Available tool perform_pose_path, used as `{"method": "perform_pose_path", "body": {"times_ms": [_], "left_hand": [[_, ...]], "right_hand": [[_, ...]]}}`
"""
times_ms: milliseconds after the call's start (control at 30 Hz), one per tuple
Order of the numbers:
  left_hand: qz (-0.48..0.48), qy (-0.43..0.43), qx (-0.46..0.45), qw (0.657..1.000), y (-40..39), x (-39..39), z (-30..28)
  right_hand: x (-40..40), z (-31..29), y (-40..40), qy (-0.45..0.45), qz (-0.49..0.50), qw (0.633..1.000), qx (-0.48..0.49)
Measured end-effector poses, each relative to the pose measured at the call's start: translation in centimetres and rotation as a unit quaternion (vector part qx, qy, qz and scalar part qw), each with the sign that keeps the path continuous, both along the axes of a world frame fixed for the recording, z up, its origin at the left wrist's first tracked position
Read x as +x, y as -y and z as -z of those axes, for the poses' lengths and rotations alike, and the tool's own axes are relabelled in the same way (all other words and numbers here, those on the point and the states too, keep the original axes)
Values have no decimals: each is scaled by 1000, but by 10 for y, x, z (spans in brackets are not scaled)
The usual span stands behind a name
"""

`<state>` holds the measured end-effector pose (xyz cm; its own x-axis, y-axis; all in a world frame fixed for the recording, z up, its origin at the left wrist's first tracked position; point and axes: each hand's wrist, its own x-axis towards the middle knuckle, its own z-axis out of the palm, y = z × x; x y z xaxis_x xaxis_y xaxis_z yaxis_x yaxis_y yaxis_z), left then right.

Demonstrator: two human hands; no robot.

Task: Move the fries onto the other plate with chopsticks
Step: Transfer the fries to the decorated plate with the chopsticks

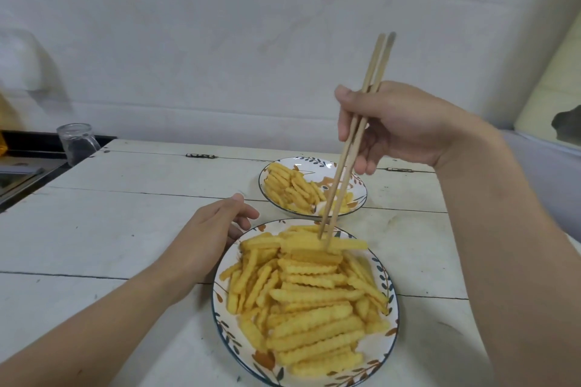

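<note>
Right hand (399, 126) gripped chopsticks (352, 148), tips pinched on one crinkle fry (327, 243) at far edge of near plate (388, 289). Fry lay level, atop the heap or just clear, couldn't tell. Left hand (207, 239) rested at near plate's left rim, fingers loosely curled, held nothing. Far plate (358, 187) sat just beyond, partly covered with fries. White plank table (110, 223); glass mug (77, 141) at far left.

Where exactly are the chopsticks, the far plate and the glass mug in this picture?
chopsticks (355, 132): head view, mid-shaft, just below the gripping fingers.
far plate (361, 190): head view, bare patterned rim on its right side.
glass mug (75, 143): head view, middle of its clear body at the table's left edge.
</note>
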<state>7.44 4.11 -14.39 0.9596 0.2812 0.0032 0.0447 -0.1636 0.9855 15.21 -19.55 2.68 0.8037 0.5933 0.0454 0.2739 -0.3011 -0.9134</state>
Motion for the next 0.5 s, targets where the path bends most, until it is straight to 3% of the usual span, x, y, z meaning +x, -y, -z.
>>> {"method": "perform_pose_path", "body": {"times_ms": [267, 500], "left_hand": [[5, 8, 22, 1000, -1, 0, 0], [3, 6, 13, 1000, 0, 0, 0]], "right_hand": [[-23, 2, -19, 24, -105, 990, -90], [-20, -6, 1, 42, -102, 990, -88]]}}
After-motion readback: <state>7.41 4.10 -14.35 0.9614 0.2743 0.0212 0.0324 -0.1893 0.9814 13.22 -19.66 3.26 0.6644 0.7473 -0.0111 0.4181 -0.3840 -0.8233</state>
